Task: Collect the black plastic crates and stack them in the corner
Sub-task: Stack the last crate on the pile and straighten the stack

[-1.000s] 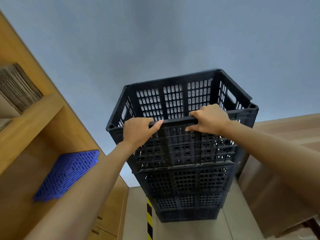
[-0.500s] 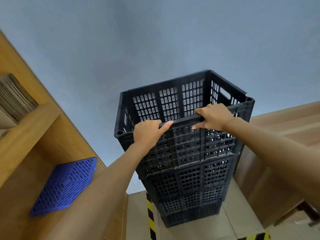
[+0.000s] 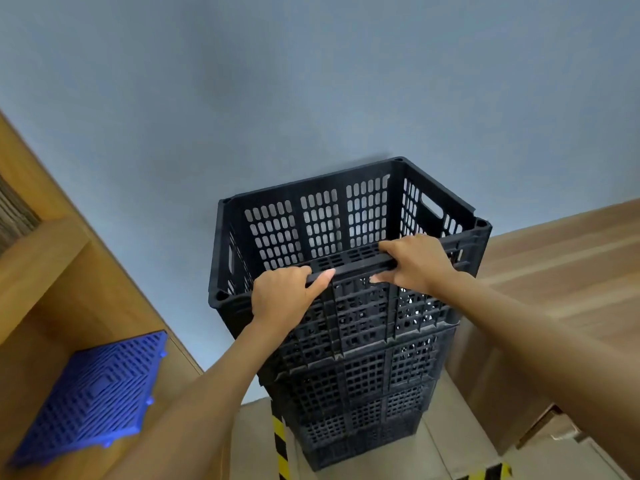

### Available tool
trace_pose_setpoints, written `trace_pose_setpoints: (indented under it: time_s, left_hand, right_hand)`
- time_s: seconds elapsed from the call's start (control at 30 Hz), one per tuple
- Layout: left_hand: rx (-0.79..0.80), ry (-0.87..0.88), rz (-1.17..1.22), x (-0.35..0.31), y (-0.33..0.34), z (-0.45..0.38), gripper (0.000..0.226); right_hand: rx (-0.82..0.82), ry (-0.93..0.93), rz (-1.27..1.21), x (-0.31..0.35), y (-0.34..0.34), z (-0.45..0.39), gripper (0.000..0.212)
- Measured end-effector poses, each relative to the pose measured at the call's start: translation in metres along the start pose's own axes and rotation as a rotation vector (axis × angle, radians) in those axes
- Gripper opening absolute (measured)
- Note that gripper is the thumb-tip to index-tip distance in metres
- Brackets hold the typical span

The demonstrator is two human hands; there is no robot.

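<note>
A tall stack of black plastic crates (image 3: 360,386) stands on the floor against the blue-grey wall, between a wooden shelf unit and cardboard boxes. The top crate (image 3: 322,223) is open and empty, its perforated far wall showing. My left hand (image 3: 282,296) grips the near rim of the top crate, fingers curled over the edge. My right hand (image 3: 417,263) grips the same rim a little to the right, thumb under the bar. The lower crates are partly hidden by my forearms.
A wooden shelf unit (image 3: 45,258) rises on the left, with a blue plastic grid tile (image 3: 93,396) leaning on a lower shelf. Cardboard boxes (image 3: 554,289) stand close on the right. Yellow-black hazard tape (image 3: 280,445) runs along the floor beside the stack.
The view has tilted down, so the stack sits lower and further right in frame and more of the top crate's inside shows. Both hands keep their grip on the near rim.
</note>
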State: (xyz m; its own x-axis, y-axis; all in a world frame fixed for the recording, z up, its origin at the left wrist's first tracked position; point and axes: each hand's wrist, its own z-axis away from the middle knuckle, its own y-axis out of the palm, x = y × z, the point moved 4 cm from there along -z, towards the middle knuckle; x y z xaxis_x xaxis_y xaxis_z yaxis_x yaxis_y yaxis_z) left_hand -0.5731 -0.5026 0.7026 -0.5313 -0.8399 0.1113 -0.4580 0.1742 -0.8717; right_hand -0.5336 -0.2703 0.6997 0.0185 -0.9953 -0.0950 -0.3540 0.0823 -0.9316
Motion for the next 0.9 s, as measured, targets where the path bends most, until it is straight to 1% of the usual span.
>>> trace_pose_setpoints:
  time_s: [0.17, 0.23, 0.33, 0.53, 0.7, 0.8, 0.9]
  left_hand:
    - [0.000, -0.004, 0.004, 0.003, 0.001, -0.008, 0.071]
    - [0.011, -0.015, 0.014, 0.007, 0.004, -0.017, 0.074]
    - [0.025, -0.027, 0.001, 0.015, 0.013, -0.036, 0.079]
    - [0.032, -0.008, -0.077, 0.026, 0.029, -0.055, 0.079]
    - [0.074, 0.041, -0.097, 0.036, 0.029, -0.067, 0.082]
    - [0.072, 0.033, -0.041, 0.034, 0.026, -0.062, 0.084]
    - [0.068, 0.005, 0.017, 0.032, 0.024, -0.048, 0.087]
  right_hand:
    - [0.000, 0.014, -0.032, 0.002, 0.000, -0.008, 0.050]
    - [0.013, 0.019, -0.036, 0.001, 0.002, -0.018, 0.045]
    - [0.049, 0.029, -0.035, -0.003, 0.005, -0.040, 0.044]
    - [0.092, -0.017, -0.009, -0.012, 0.018, -0.062, 0.044]
    - [0.143, 0.064, 0.008, -0.004, 0.014, -0.073, 0.049]
    - [0.159, 0.112, -0.003, 0.001, 0.011, -0.066, 0.051]
    - [0.181, 0.117, -0.005, 0.006, 0.008, -0.053, 0.046]
